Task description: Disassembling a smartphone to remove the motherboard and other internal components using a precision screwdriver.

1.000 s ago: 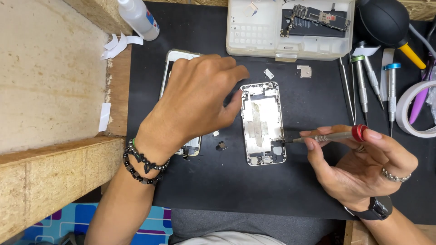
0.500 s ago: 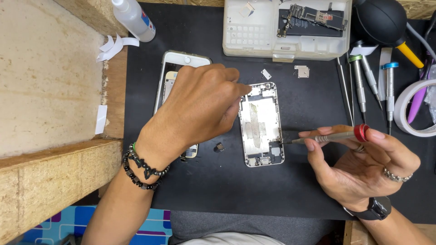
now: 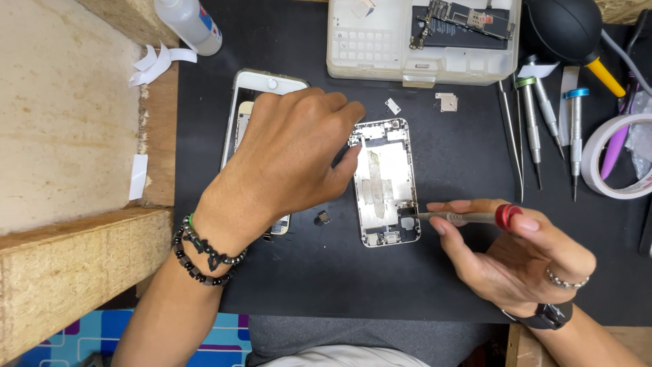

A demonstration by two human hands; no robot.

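Note:
An opened silver phone housing lies on the black mat. My left hand reaches over it from the left, with thumb and fingertips gripping its upper left corner. That hand covers most of a detached phone screen panel lying beside the housing. My right hand holds a thin screwdriver with a red cap. The screwdriver lies level, and its tip touches the lower right inside of the housing. A small dark part sits loose on the mat left of the housing.
A clear parts tray with a circuit board stands at the back. A black air blower, several screwdrivers and a tape roll are on the right. A white bottle and a wooden bench are on the left.
The screwdriver tip has moved left from beside the housing into its lower right part. My left hand stays on the housing's upper left corner.

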